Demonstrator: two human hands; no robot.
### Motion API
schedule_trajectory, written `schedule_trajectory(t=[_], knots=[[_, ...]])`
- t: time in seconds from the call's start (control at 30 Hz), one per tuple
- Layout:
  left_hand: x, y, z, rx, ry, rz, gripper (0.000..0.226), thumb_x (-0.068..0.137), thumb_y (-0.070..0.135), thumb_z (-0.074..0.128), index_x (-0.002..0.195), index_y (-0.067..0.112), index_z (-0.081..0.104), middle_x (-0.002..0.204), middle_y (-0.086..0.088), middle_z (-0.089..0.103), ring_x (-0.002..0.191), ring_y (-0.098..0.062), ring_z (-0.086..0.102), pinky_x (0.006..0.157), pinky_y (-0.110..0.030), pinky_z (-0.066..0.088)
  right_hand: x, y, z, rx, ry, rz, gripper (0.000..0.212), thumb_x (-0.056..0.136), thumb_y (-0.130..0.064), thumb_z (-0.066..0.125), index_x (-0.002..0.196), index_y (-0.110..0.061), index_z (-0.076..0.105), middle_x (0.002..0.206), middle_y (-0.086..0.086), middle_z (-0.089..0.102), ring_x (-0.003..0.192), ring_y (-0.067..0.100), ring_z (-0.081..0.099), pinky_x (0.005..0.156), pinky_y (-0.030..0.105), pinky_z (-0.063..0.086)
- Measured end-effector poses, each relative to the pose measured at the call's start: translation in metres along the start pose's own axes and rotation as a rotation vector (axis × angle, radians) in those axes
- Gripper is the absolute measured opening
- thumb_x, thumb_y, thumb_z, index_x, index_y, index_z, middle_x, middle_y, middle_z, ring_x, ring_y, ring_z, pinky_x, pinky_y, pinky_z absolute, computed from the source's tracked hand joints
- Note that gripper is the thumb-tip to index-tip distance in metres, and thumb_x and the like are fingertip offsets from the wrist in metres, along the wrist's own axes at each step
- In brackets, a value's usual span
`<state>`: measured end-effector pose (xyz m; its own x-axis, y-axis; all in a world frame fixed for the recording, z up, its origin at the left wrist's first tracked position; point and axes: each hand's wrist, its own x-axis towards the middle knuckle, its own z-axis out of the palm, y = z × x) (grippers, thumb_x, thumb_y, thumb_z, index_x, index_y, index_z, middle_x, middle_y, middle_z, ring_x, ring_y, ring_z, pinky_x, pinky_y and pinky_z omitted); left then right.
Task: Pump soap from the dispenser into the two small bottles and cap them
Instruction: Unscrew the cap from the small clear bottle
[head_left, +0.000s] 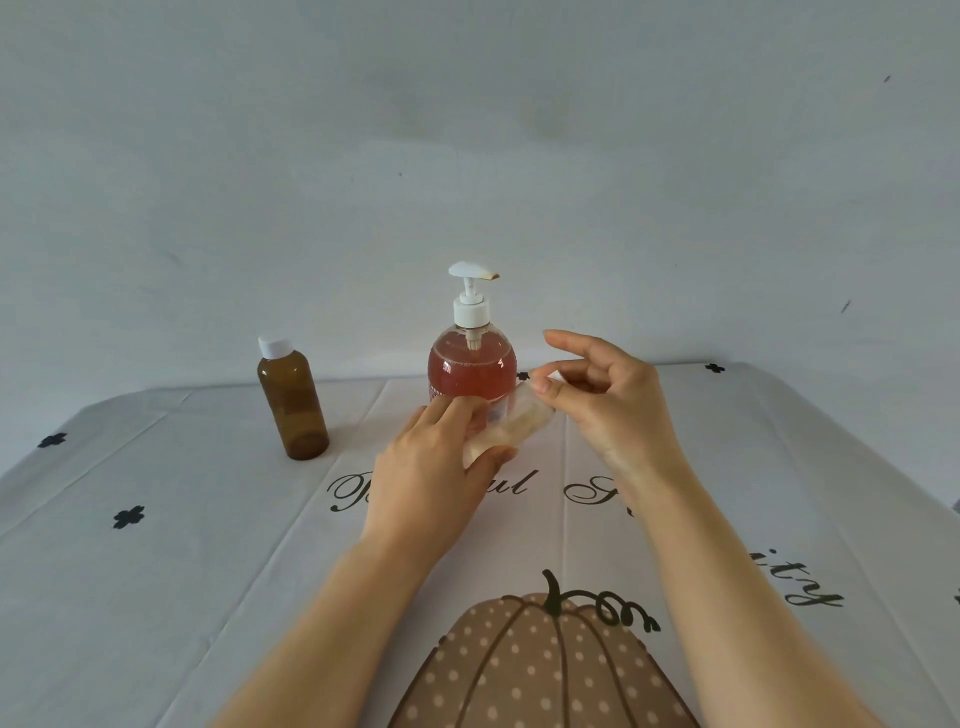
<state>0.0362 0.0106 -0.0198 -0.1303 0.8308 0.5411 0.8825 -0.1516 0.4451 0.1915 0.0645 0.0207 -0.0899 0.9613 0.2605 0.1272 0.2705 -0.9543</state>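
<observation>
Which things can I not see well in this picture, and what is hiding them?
1. Head view: clear bottle, blurred and half covered by the left hand gripping it; soap level unreadable.
2. Its neck, pinched by the right hand: capped or not, cannot tell.
3. Dispenser label: behind the left hand and clear bottle.
4. Amber bottle: dark glass hides the contents.
5. Tablecloth lettering: crossed by both arms.
</observation>
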Motion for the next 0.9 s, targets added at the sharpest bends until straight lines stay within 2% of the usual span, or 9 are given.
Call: schedule_trajectory(t=[0.13, 0.23, 0.33, 0.5, 0.57, 0.67, 0.73, 0.8, 0.9], knots=[[0.0003, -0.0003, 0.0001, -0.016, 0.01, 0.002, 0.031, 0.082, 0.043, 0.067, 0.108, 0.026, 0.059, 0.1, 0.018, 0.058, 0.091, -0.008, 0.054, 0.065, -0.026, 0.042, 0.0002, 0.0036, 0.0028, -0.112, 0.077, 0.001, 0.037, 0.078, -0.04, 0.081, 0.111, -0.026, 0.071, 0.081, -0.006, 0.064, 0.076, 0.006, 0.061, 0.074, 0.015, 0.044], [0.0002, -0.0005, 0.0006, -0.01, 0.002, 0.002, 0.032, 0.082, 0.042, 0.067, 0.109, 0.027, 0.059, 0.102, 0.018, 0.059, 0.093, -0.009, 0.055, 0.066, -0.027, 0.044, 0.001, 0.0037, -0.0001, -0.1, 0.082, 0.009, 0.032, 0.079, -0.031, 0.081, 0.11, -0.027, 0.072, 0.076, -0.004, 0.066, 0.072, 0.01, 0.063, 0.078, 0.024, 0.05], [0.0004, -0.0015, 0.0002, -0.02, -0.004, -0.013, 0.031, 0.083, 0.042, 0.067, 0.109, 0.027, 0.059, 0.103, 0.018, 0.059, 0.094, -0.008, 0.055, 0.069, -0.027, 0.044, 0.0003, -0.0002, -0.0024, -0.029, 0.016, 0.036, 0.037, 0.08, -0.017, 0.081, 0.113, -0.03, 0.071, 0.09, -0.001, 0.073, 0.087, 0.013, 0.069, 0.093, 0.03, 0.055], [0.0003, -0.0006, 0.0, -0.02, 0.014, 0.013, 0.032, 0.082, 0.041, 0.068, 0.108, 0.025, 0.059, 0.102, 0.017, 0.059, 0.091, -0.009, 0.056, 0.067, -0.029, 0.046, 0.0007, 0.0028, 0.0006, -0.123, 0.065, 0.02, 0.024, 0.08, -0.041, 0.079, 0.098, -0.026, 0.076, 0.081, -0.004, 0.071, 0.074, 0.009, 0.064, 0.083, 0.033, 0.056], [-0.0001, -0.0008, -0.0001, -0.013, 0.012, 0.018, 0.032, 0.081, 0.04, 0.069, 0.108, 0.025, 0.059, 0.102, 0.017, 0.059, 0.092, -0.01, 0.056, 0.067, -0.03, 0.047, 0.0015, 0.0027, -0.001, -0.126, 0.05, 0.016, 0.01, 0.082, -0.03, 0.079, 0.09, -0.026, 0.076, 0.076, -0.006, 0.07, 0.07, 0.007, 0.062, 0.082, 0.031, 0.055], [0.0004, -0.0017, 0.0001, -0.014, 0.005, 0.0, 0.032, 0.082, 0.04, 0.069, 0.108, 0.026, 0.059, 0.103, 0.018, 0.059, 0.093, -0.01, 0.056, 0.068, -0.029, 0.046, 0.0007, 0.0004, -0.0027, -0.055, -0.004, 0.034, 0.018, 0.081, -0.015, 0.079, 0.094, -0.028, 0.076, 0.085, -0.002, 0.072, 0.082, 0.009, 0.065, 0.096, 0.038, 0.055], [0.0007, -0.0015, -0.0002, -0.016, 0.007, -0.001, 0.032, 0.082, 0.042, 0.068, 0.109, 0.027, 0.059, 0.103, 0.019, 0.058, 0.093, -0.009, 0.055, 0.068, -0.029, 0.046, 0.0014, 0.0003, -0.0013, -0.078, 0.016, 0.029, 0.012, 0.082, -0.027, 0.079, 0.094, -0.026, 0.077, 0.083, -0.004, 0.072, 0.081, 0.01, 0.066, 0.094, 0.04, 0.056], [0.0007, -0.0011, 0.0, -0.015, 0.01, 0.009, 0.033, 0.082, 0.042, 0.068, 0.109, 0.026, 0.058, 0.103, 0.018, 0.059, 0.093, -0.01, 0.056, 0.068, -0.03, 0.047, 0.0013, 0.0018, -0.0008, -0.163, 0.045, 0.02, 0.023, 0.081, -0.043, 0.077, 0.091, -0.023, 0.078, 0.077, -0.005, 0.07, 0.075, 0.011, 0.065, 0.086, 0.04, 0.057], [0.0002, -0.0002, -0.0002, -0.011, 0.005, 0.011, 0.033, 0.082, 0.041, 0.069, 0.11, 0.026, 0.059, 0.104, 0.017, 0.06, 0.094, -0.01, 0.056, 0.068, -0.029, 0.047, 0.0004, 0.0019, -0.0026, -0.186, 0.04, 0.026, 0.015, 0.084, -0.037, 0.075, 0.088, -0.023, 0.078, 0.074, -0.008, 0.07, 0.073, 0.011, 0.064, 0.085, 0.04, 0.058]])
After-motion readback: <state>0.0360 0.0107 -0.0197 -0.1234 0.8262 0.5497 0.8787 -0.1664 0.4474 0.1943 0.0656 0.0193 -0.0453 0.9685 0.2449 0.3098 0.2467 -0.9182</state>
